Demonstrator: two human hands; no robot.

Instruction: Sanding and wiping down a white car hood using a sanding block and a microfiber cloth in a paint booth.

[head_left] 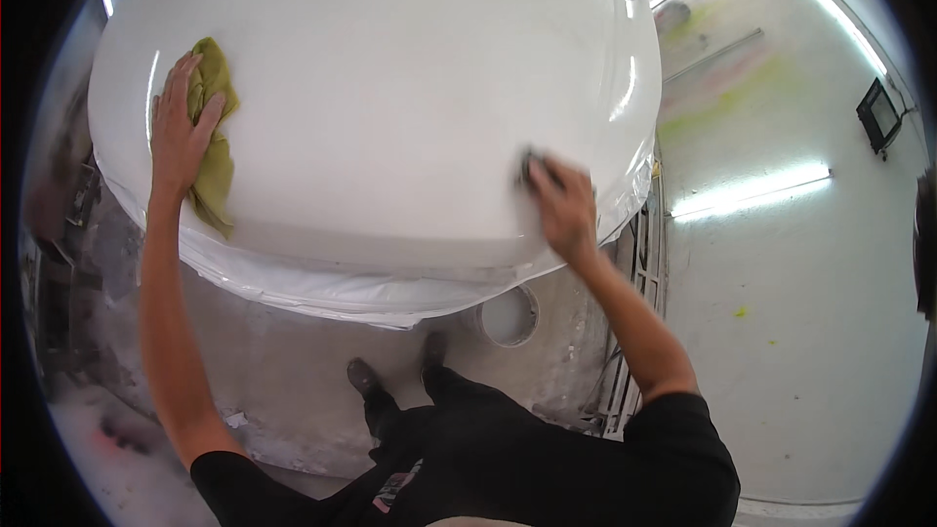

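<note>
My left hand (181, 127) lies with fingers stretched out on a bunched olive-yellow cloth (215, 185), at the left side of a glossy white curved car panel (410, 98). My right hand (561, 200) grips a small dark block (530, 164) on the panel's lower right part, slightly blurred; what kind of block it is, I cannot tell. Crumpled white plastic sheeting (371, 298) wraps around the panel's near edge.
A round white bucket (508, 317) sits on the stained floor under the panel's edge, near my shoes. A metal rack (639, 293) runs down the right, beside a pale wall with fluorescent tubes (752, 190) and a black lamp (878, 117).
</note>
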